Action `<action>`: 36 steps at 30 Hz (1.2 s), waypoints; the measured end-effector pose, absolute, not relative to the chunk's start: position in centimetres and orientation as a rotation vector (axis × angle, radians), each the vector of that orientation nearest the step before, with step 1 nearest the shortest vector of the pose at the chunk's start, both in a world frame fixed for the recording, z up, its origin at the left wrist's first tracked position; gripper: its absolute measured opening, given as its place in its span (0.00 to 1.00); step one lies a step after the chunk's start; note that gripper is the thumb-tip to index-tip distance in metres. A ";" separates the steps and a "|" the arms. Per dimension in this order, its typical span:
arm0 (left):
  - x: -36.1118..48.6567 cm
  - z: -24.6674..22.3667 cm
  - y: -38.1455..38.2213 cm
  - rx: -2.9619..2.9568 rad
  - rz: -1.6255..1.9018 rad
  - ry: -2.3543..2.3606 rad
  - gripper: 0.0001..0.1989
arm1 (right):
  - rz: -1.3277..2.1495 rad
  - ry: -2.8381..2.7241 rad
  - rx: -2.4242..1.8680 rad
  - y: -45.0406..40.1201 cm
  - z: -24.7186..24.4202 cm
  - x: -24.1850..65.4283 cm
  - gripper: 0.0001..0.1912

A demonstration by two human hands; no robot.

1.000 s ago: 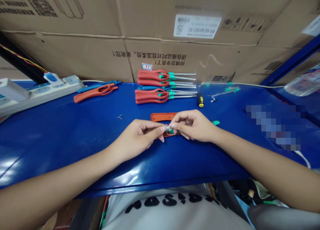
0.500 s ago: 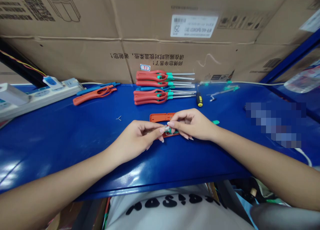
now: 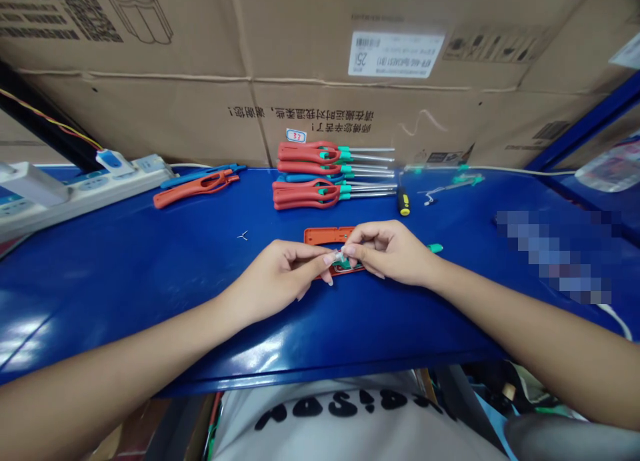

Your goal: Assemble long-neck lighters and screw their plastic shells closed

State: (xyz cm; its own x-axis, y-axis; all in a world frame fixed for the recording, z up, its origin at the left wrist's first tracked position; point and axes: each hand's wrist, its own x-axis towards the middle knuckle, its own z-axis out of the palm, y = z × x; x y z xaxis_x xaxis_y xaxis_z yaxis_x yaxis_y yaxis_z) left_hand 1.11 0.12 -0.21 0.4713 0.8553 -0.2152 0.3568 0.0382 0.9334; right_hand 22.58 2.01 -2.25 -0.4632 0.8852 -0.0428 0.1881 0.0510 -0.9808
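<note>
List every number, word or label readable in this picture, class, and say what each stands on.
"37": small white tag on the cardboard carton
"师傅您辛苦了!": carton, upside down
"请在搬运时对我温柔些,谢谢您!": carton, upside down
"25": white barcode label; its small print is unreadable
Shirt lettering: unreadable

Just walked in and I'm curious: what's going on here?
A person is pinching a small clear-and-green part between the left hand and right hand, just above an orange plastic frame on a blue workbench. Red-handled tools lie stacked beyond it, near a yellow-and-black screwdriver.
</note>
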 end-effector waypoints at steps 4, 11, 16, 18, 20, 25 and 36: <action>0.8 -0.1 0.2 1.511 0.594 1.066 0.16 | 1.466 -1.755 -1.086 2.0 -1.8 22.6 0.17; -0.9 0.6 0.1 2.231 0.566 1.135 0.11 | 1.469 -1.718 -1.090 2.2 -1.5 22.8 0.22; -1.3 0.1 0.3 2.573 0.486 1.068 0.12 | 1.466 -1.734 -1.101 2.4 -1.5 22.8 0.21; -1.3 -0.2 0.4 2.574 0.444 1.083 0.12 | 1.459 -1.744 -1.111 2.3 -1.5 22.8 0.21; -1.3 -0.2 0.3 2.540 0.415 1.108 0.12 | 1.457 -1.750 -1.114 2.3 -1.4 22.8 0.20; -1.5 0.2 0.2 2.454 0.364 1.137 0.09 | 1.464 -1.759 -1.115 2.3 -1.4 22.8 0.19; -1.5 0.2 0.2 2.491 0.351 1.099 0.11 | 1.011 -2.252 -0.930 1.4 -1.4 23.5 0.13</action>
State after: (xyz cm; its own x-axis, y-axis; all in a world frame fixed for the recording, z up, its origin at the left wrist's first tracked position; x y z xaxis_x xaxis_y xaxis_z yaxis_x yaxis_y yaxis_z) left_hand -1.47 0.16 0.22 0.6603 0.7478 0.0688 0.6491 -0.6144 0.4486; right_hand 23.50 1.40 -1.40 -0.6430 0.7493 0.1584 0.3794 0.4913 -0.7840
